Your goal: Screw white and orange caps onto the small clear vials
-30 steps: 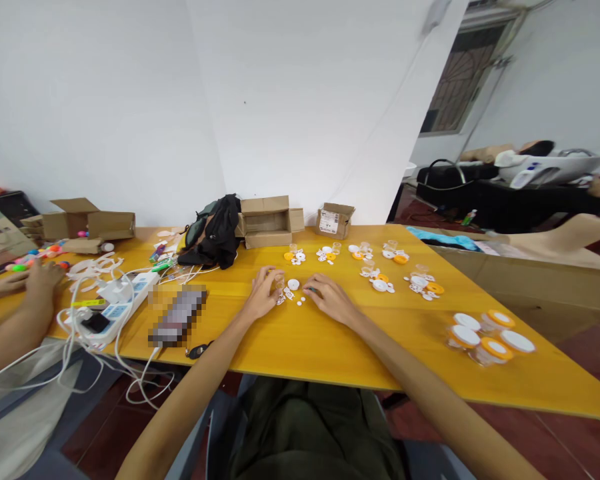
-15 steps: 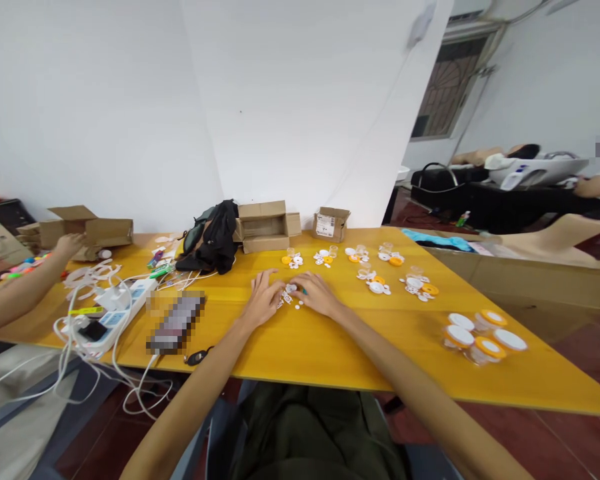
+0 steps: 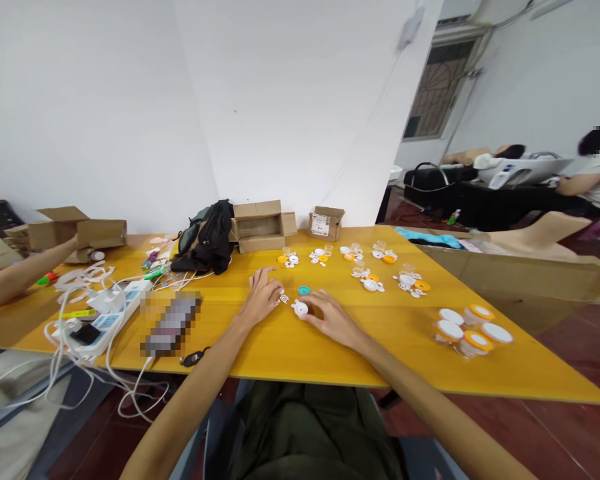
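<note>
My right hand (image 3: 334, 316) pinches a white round plastic part (image 3: 301, 308) with a small tab at its edge, just over the table. Right behind it a teal ring-shaped lid (image 3: 304, 291) lies flat. To the left, my left hand (image 3: 263, 297) rests low on the tabletop with its fingers stretched apart. Small white plastic pieces (image 3: 284, 299) lie by its fingertips, some partly covered by the hand.
Clusters of white and orange parts with clear cups (image 3: 371, 284) spread behind my hands. Lidded clear jars (image 3: 475, 332) stand right. A phone (image 3: 173, 325), power strip (image 3: 111, 320), black bag (image 3: 207, 240) and cardboard box (image 3: 260, 227) lie left and back. Another person's arm (image 3: 25, 279) reaches left.
My right hand has drawn a little right and toward me, with the white round part now showing in its fingers. The teal lid is uncovered on the table. My left hand stays nearly in place.
</note>
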`<state>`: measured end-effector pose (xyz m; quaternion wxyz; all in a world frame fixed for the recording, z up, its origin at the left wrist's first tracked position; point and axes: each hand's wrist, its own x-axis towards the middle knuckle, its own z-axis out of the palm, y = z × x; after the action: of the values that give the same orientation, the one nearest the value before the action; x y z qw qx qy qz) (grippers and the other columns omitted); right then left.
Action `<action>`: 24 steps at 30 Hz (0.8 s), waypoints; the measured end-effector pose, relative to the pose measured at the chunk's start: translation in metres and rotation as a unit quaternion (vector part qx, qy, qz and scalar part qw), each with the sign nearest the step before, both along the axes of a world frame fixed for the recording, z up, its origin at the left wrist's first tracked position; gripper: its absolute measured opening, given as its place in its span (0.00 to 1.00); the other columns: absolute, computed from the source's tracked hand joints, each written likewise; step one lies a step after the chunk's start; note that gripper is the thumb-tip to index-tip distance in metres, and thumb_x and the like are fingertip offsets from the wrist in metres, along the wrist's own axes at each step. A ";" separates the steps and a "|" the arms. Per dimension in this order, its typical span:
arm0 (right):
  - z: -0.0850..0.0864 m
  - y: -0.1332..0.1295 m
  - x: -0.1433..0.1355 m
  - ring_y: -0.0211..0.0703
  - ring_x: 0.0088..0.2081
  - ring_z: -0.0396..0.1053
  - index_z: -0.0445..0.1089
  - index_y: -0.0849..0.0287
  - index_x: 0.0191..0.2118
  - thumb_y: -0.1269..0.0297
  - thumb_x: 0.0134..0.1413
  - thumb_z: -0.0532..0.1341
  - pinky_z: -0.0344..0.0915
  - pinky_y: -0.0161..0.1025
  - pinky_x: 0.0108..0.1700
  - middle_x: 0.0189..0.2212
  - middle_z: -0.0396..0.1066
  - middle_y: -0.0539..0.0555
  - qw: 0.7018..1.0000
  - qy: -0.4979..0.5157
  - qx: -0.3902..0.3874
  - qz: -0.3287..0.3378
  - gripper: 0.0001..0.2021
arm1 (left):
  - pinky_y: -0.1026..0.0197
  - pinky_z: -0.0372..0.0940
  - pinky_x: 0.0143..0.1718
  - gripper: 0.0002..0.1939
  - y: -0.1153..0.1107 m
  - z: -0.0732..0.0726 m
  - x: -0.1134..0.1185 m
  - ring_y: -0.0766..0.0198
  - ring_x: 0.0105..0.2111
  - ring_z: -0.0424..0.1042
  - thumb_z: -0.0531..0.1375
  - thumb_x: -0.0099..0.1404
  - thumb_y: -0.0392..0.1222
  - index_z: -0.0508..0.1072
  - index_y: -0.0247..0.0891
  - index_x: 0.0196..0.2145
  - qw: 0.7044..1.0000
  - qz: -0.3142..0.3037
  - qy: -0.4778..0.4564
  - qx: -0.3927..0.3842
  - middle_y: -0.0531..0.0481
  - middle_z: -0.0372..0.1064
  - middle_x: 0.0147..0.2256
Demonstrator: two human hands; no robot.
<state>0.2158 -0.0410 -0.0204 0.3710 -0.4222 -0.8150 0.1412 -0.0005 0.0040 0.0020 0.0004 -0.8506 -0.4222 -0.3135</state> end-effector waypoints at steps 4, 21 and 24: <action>0.002 0.000 0.000 0.49 0.45 0.71 0.74 0.52 0.44 0.63 0.57 0.62 0.66 0.49 0.50 0.42 0.75 0.56 1.000 0.015 -0.005 -0.003 0.09 | 0.45 0.56 0.54 0.10 -0.010 0.002 0.000 0.50 0.56 0.57 0.53 0.68 0.37 0.76 0.44 0.36 1.000 0.001 -0.018 0.010 0.45 0.61 0.57; 0.000 0.003 0.000 0.49 0.45 0.72 0.73 0.54 0.42 0.63 0.55 0.63 0.68 0.47 0.49 0.41 0.75 0.55 0.996 0.086 -0.029 0.011 0.08 | 0.46 0.56 0.54 0.10 -0.021 0.003 0.000 0.51 0.54 0.58 0.54 0.66 0.37 0.75 0.45 0.40 0.997 -0.058 -0.024 -0.047 0.46 0.66 0.53; 0.001 0.004 -0.006 0.49 0.43 0.72 0.74 0.54 0.41 0.61 0.55 0.64 0.69 0.47 0.48 0.40 0.75 0.54 0.996 0.085 -0.028 0.013 0.08 | 0.47 0.56 0.53 0.10 -0.019 0.004 -0.002 0.52 0.53 0.59 0.54 0.64 0.35 0.74 0.44 0.39 0.998 -0.017 -0.062 -0.026 0.46 0.67 0.51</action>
<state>0.2100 -0.0370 -0.0193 0.4249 -0.4079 -0.7820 0.2038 -0.0025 -0.0153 0.0063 -0.0534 -0.8362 -0.4147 -0.3547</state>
